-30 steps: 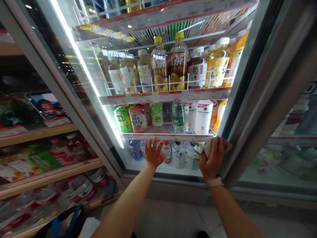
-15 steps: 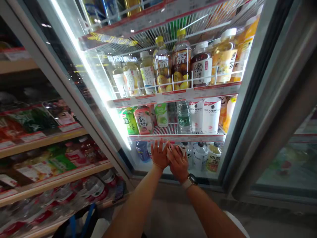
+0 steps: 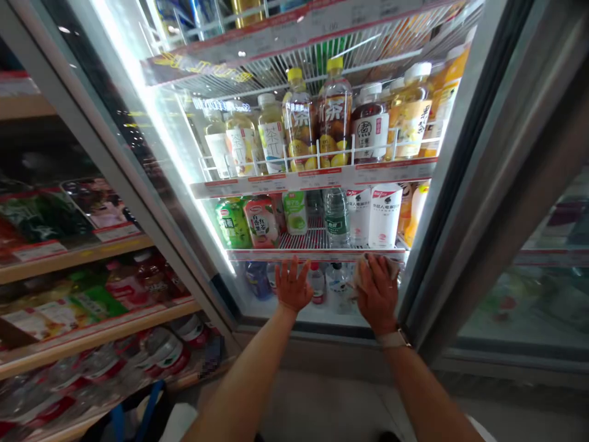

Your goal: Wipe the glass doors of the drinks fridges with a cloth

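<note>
My left hand [image 3: 293, 286] is raised with its fingers spread, in front of the bottom row of bottles, holding nothing. To the right, my right hand [image 3: 378, 293] presses a crumpled greyish cloth [image 3: 359, 279] flat, just below the lowest shelf's price strip [image 3: 317, 255]. Mirrored lettering suggests a glass pane before the bottles; whether both palms touch it I cannot tell. A red-capped bottle [image 3: 316, 283] and a dark-capped bottle [image 3: 337, 279] stand behind, between my hands. The cloth's middle is hidden under my fingers.
Tea and juice bottles [image 3: 335, 116] fill the lit cooler's middle shelf, with a green-labelled water bottle [image 3: 337, 218] and white bottles [image 3: 384, 215] below. A metal door frame [image 3: 442, 184] rises at right. Wooden shelves [image 3: 96, 258] with drinks line the left; a dark bag [image 3: 133, 411] sits low.
My right hand has moved right with the cloth, away from my left hand, which it was touching. My left hand stays nearly in place, fingers still spread. The view has shifted slightly.
</note>
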A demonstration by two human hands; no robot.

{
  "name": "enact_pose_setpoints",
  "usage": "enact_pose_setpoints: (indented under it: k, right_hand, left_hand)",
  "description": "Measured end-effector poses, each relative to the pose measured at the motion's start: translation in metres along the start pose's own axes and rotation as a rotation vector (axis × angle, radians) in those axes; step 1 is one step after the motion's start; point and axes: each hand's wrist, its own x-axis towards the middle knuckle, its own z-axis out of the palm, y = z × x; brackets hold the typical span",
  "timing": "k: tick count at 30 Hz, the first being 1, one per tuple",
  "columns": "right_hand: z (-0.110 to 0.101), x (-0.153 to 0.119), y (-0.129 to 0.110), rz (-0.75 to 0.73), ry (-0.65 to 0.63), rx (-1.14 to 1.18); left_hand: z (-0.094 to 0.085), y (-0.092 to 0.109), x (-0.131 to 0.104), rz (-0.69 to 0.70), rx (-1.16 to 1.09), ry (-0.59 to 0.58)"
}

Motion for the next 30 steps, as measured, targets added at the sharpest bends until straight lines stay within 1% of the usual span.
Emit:
enact_pose_setpoints:
  k: [3,6,8,10,14,15,17,19,20,22,24,27,30]
  right_hand:
    - [-0.014,0.009,0.025,0.036,0.090,-0.040]
    - [-0.018,0.018,0.034,0.170,0.209,-0.039]
    - [-0.015,0.023,0.030,0.252,0.257,-0.028]
    - [-0.009,0.027,0.022,0.269,0.280,-0.027]
    - [0.006,0.030,0.003,0.266,0.296,-0.043]
    - [0.009,0.030,-0.002,0.268,0.291,-0.038]
    - [0.016,0.030,-0.014,0.251,0.265,-0.014]
    - [0.023,0.026,-0.030,0.211,0.196,0.016]
    - [0.027,0.023,-0.038,0.188,0.154,0.031]
    - [0.035,0.014,-0.056,0.136,0.060,0.059]
    - [0.043,0.004,-0.072,0.076,-0.017,0.086]
    - [0.051,-0.010,-0.088,-0.026,-0.101,0.116]
    - [0.054,-0.014,-0.094,-0.072,-0.143,0.108]
  left_hand:
    - [0.003,-0.002,-0.004,-0.002,0.007,-0.006]
    - [0.005,-0.003,-0.009,-0.016,-0.011,-0.041]
    - [0.004,-0.002,-0.010,-0.025,-0.034,-0.064]
    - [-0.001,0.000,-0.008,-0.028,-0.051,-0.083]
    - [-0.023,0.001,0.002,-0.029,-0.079,-0.181]
    - [-0.030,-0.002,0.005,-0.016,-0.093,-0.201]
    - [-0.041,-0.011,0.012,0.013,-0.110,-0.198]
    - [-0.047,-0.025,0.019,0.023,-0.088,-0.169]
    - [-0.046,-0.033,0.022,0.023,-0.067,-0.159]
    - [-0.039,-0.045,0.024,0.032,-0.030,-0.155]
    - [-0.029,-0.052,0.021,0.048,-0.002,-0.143]
    - [-0.014,-0.053,0.014,0.029,0.064,-0.093]
    - [-0.009,-0.051,0.009,0.028,0.096,-0.068]
